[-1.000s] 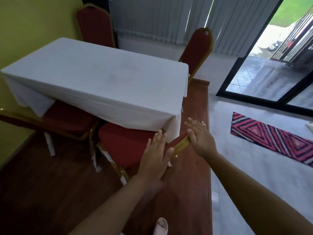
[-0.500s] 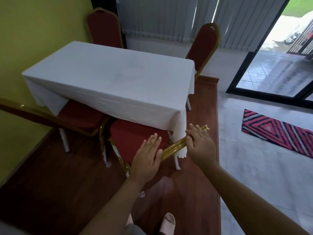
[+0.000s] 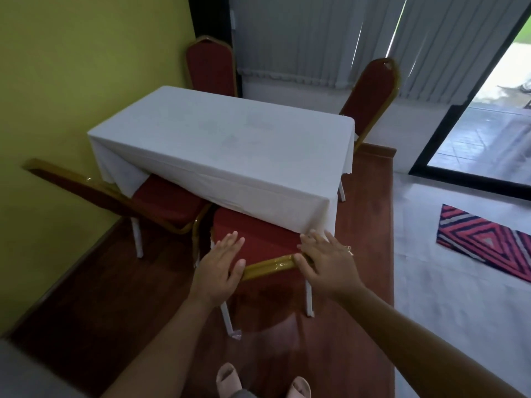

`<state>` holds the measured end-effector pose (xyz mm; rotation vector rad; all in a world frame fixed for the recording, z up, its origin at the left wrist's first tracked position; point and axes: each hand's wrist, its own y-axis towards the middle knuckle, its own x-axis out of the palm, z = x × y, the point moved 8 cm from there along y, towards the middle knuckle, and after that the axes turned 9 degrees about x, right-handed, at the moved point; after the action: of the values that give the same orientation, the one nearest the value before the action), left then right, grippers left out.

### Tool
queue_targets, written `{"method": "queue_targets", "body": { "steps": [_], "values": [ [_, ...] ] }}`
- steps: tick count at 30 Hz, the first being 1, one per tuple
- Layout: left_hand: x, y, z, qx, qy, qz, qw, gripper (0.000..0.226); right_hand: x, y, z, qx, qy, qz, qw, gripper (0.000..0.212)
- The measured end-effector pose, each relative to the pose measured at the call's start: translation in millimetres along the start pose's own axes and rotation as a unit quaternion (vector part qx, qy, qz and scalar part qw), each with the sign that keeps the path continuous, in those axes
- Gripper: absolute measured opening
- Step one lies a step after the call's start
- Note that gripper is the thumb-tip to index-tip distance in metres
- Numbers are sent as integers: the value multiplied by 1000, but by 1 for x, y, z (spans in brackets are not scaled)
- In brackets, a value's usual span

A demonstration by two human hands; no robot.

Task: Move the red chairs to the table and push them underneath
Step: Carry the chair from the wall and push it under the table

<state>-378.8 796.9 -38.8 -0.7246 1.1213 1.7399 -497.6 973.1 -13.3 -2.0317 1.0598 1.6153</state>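
White-clothed table (image 3: pixel 230 147) has a red chair (image 3: pixel 253 239) tucked part way under its near edge by the right corner, seat poking out, with left hand (image 3: pixel 218 271) and right hand (image 3: pixel 327 262) resting flat, fingers spread, on its gold backrest rail (image 3: pixel 270 267).

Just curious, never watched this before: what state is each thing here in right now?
Near red chair with gold frame: seat partly under table.
Left red chair: seat partly under.
Two far red chairs: upright at table.
Table's white cloth: spread, hanging over edges.
Left hand: open, flat on backrest.
Right hand: open, on backrest.
Glass door: cannot tell.
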Motion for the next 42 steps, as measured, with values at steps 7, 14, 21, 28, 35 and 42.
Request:
{"method": "queue_targets", "body": {
  "steps": [7,14,21,28,35,42],
  "values": [
    [6,4,21,-65,-24,58,996,51,9,7,38,87,30,-12,996,67],
    [-9,0,-3,-66,23,48,996,50,15,2,10,91,87,83,989,55],
    [-40,-14,-65,-57,52,6,997,54,43,5,-48,35,69,35,996,52],
    [-70,-11,-115,-41,66,-50,996,64,72,32,-103,-139,56,-49,987,59],
    [-77,14,-151,-12,45,-82,996,62,97,52,-117,-54,74,-53,994,79],
    [-83,43,-193,4,23,-82,996,62,99,87,-138,-51,57,11,997,71]
  ]
}}
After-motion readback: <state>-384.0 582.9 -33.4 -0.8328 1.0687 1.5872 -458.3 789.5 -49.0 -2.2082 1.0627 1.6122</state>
